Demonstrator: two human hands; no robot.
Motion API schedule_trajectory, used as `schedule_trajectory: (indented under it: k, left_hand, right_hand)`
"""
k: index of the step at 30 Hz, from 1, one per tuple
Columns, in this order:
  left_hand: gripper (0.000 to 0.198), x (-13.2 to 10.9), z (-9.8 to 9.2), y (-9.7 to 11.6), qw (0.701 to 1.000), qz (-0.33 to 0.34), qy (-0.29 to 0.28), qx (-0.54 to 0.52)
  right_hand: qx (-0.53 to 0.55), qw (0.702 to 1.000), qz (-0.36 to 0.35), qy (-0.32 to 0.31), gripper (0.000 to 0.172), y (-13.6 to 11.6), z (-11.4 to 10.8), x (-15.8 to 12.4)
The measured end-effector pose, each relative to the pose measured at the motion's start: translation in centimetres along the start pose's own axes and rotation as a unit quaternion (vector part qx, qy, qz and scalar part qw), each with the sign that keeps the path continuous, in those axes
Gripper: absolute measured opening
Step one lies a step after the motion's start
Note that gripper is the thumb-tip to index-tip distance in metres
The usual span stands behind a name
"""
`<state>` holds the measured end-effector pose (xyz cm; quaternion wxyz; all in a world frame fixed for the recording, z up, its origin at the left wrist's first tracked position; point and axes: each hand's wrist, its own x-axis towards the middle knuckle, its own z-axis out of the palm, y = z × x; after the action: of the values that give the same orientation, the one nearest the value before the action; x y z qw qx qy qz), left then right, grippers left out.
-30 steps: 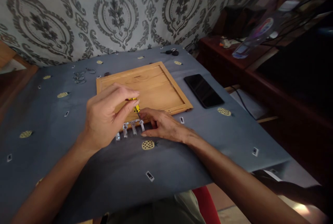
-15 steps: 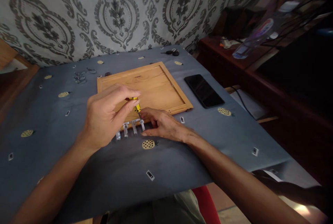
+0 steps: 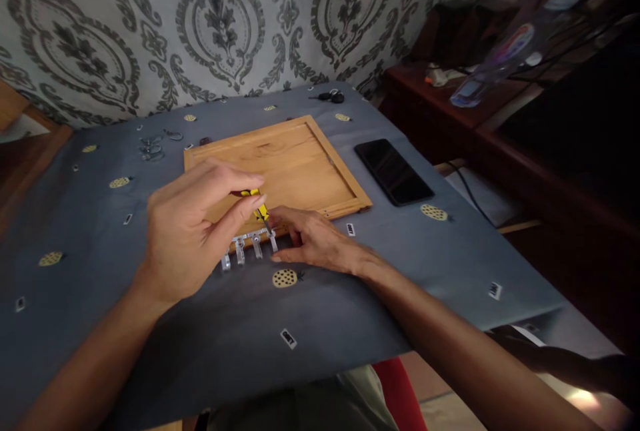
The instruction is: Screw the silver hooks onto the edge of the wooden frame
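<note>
My left hand (image 3: 195,224) pinches the yellow-and-black handle of a small screwdriver (image 3: 261,208) between thumb and fingertips. The screwdriver leans a little left, its shaft running down to the rightmost hook of a row of shiny hooks (image 3: 257,245) along the near edge of a framed wooden panel (image 3: 285,164). My right hand (image 3: 313,239) is curled around that near edge, just right of the rightmost hook. Its index finger lies on the panel close to the screwdriver tip, and the thumb sits lower, beside the hook. The exact contact of the tip is too small to make out.
On the blue patterned tablecloth (image 3: 320,324) lies a black phone (image 3: 394,172), right of the panel. Keys (image 3: 330,96) rest at the back, and thin metal loops (image 3: 151,148) at the back left. A plastic bottle (image 3: 500,71) stands on the dark furniture at right.
My left hand has shifted slightly left, and the screwdriver handle leans further that way. The right hand keeps its place at the panel's edge. The camera view has moved a little.
</note>
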<state>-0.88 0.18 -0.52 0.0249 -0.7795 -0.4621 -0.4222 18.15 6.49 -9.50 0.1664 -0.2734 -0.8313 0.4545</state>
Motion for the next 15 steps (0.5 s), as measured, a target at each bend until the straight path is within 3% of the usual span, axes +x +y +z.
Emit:
schedule_trajectory:
  k: [15]
  left_hand:
    - [0.02,-0.17,0.25,-0.29,1.0,0.004,-0.006,-0.013]
  right_hand:
    - [-0.002,1.0,0.007,-0.007,0.053,-0.12,-0.05,0.06]
